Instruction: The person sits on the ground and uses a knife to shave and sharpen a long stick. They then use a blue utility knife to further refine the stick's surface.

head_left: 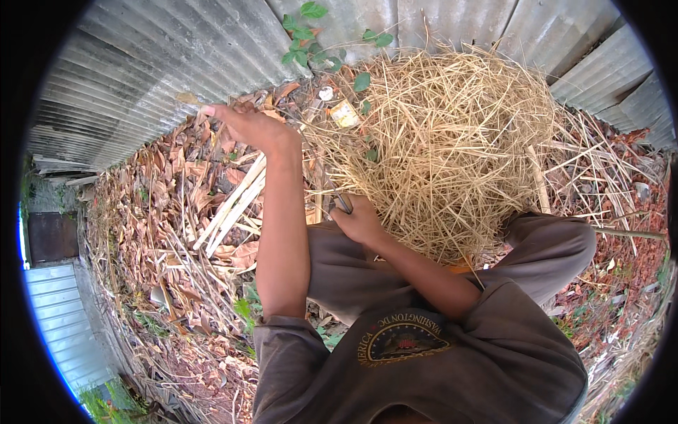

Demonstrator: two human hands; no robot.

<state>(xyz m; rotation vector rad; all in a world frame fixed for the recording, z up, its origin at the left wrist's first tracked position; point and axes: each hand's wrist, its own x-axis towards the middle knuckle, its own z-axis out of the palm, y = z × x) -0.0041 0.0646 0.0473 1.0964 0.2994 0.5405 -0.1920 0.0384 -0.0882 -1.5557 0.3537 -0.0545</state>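
My left hand (248,128) reaches out over the dry leaves by the metal wall, thumb stretched to the left and apart from the partly hidden fingers. I see nothing held in it. A small tan piece (187,97), perhaps a leaf, shows just beyond the thumb tip against the wall. Close to my knee, my right hand (360,222) is closed around a thin, dark, narrow tool (343,201) that points up and away; its kind is unclear. Right of both hands lies a big heap of dry straw (452,134), touching my crossed legs.
Corrugated metal sheets (169,56) close off the far side and left. Pale split sticks (236,201) lie among brown leaves (194,177). A crumpled yellow-white packet (345,114) rests beside the straw, near a green vine (300,35). More stalks (593,162) are scattered at right.
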